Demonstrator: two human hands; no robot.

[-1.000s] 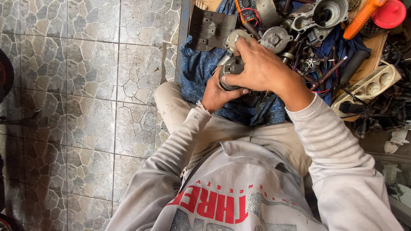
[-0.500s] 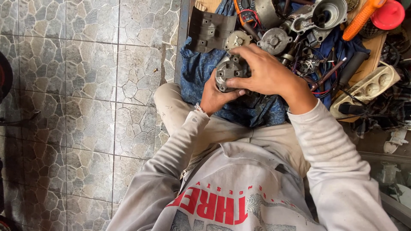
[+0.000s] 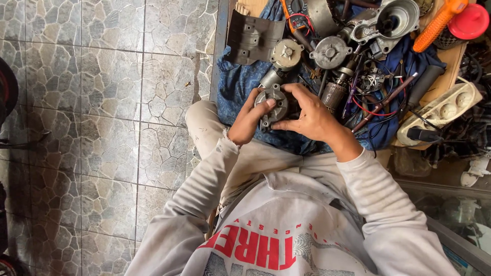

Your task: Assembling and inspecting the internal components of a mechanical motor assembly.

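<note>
My left hand [image 3: 249,121] grips the grey round motor housing [image 3: 271,105] from its left side, thumb pressed flat on its face and the other fingers curled behind it. The housing sits over the blue cloth [image 3: 240,84], above my lap, and I take it as my landmark. My right hand [image 3: 307,115] clamps the housing from its right, fingers bent over its top edge and thumb under it, so both hands close on the same part.

Up and to the left of the housing a dark grey bracket plate [image 3: 253,37] lies on the cloth. Just above the housing stands a round tan end cap [image 3: 286,53], and to the right of that a grey disc-shaped cover [image 3: 330,52]. Right of the housing, near my right knuckles, a copper-wound armature [image 3: 335,94] lies tilted. Farther right is a cream power strip [image 3: 442,112]. Far up and right of the housing, an orange tool handle [image 3: 434,25] lies beside a red cap [image 3: 470,21].
</note>
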